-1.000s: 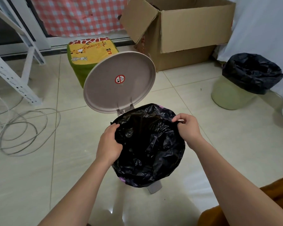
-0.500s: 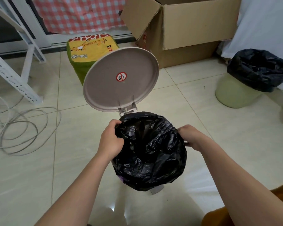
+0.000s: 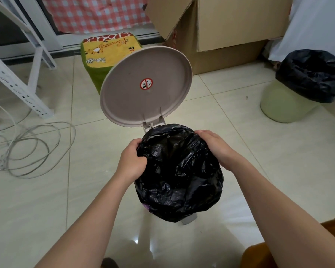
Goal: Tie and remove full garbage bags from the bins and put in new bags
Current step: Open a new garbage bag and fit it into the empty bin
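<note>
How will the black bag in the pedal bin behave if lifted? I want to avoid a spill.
The black bag looks thin and crinkled, so probably floppy and slippery. The left hand grips its rim; the right hand rests there. Weight can't be judged.

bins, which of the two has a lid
The near bin between the hands has one: a round lid, standing open behind its black bag. The pale green bin on the right has no lid, only a bag over its rim.
</note>
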Demonstrator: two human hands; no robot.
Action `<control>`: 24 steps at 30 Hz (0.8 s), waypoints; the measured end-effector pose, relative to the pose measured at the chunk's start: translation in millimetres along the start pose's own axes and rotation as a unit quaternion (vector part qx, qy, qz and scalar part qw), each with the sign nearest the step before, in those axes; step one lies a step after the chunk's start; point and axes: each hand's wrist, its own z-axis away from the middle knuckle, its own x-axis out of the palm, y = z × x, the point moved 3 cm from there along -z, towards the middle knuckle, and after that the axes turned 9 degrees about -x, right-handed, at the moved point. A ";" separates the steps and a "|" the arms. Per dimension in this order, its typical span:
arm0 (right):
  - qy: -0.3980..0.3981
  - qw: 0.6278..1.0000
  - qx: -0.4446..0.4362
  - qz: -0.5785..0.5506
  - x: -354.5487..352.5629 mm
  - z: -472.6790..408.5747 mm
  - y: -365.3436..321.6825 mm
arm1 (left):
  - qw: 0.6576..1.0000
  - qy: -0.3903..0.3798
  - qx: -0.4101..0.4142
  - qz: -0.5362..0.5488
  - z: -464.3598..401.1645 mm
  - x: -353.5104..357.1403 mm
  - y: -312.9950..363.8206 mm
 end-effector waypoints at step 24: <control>0.143 0.987 0.064 0.045 15.3 96.3 10.1 | 0.969 0.027 -0.203 0.135 71.6 5.4 -27.8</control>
